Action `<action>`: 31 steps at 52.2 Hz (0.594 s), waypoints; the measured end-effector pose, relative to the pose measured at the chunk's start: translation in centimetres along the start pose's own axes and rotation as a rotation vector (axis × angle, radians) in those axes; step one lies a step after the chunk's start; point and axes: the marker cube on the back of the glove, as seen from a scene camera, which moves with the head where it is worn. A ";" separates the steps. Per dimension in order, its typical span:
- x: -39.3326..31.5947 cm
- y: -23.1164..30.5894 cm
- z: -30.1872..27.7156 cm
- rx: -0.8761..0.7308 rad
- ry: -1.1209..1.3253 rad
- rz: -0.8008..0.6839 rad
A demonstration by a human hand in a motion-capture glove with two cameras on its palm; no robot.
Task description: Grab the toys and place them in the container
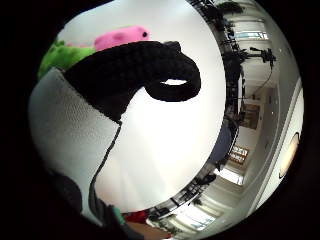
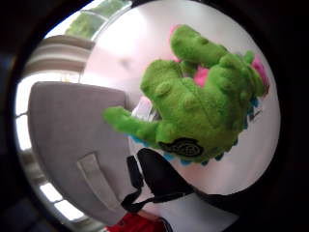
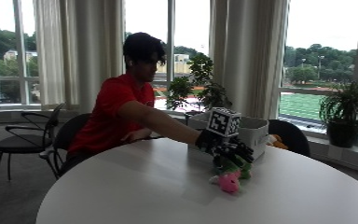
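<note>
1. The white table [image 3: 135,186] is set in front of a seated person, so that everything to be handled lies within one forward reach of the right arm.

2. The grey container [image 3: 253,133] is stood near the far edge of the table, just behind the toy, with its open top up; only a short lift and carry would be needed, it is judged. Its fabric wall [image 2: 67,145] is seen close beside the palm.

3. The gloved right hand [image 3: 229,148] is held out over the table, lowered onto the toy from above (the approach that suits a soft thing lying flat).

4. The green and pink plush toy [image 3: 230,175] is found on the tabletop under that hand, beside the container. In the thumb side view its green body [image 2: 198,106] fills much of the frame, so it is close to the palm.

5. A black-gloved finger [image 1: 150,70] is seen curled over the toy; whether the toy is fully gripped cannot be told, and it has not yet been lifted.
</note>
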 end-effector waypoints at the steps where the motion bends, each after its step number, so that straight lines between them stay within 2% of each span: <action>1: -0.2 -0.1 0.2 -0.007 0.005 -0.001; 12: -1.4 -1.2 3.1 -0.126 0.013 -0.001; 21: -1.4 -1.4 4.7 -0.165 -0.033 0.006; 31: -1.8 -1.1 4.6 -0.230 -0.016 -0.013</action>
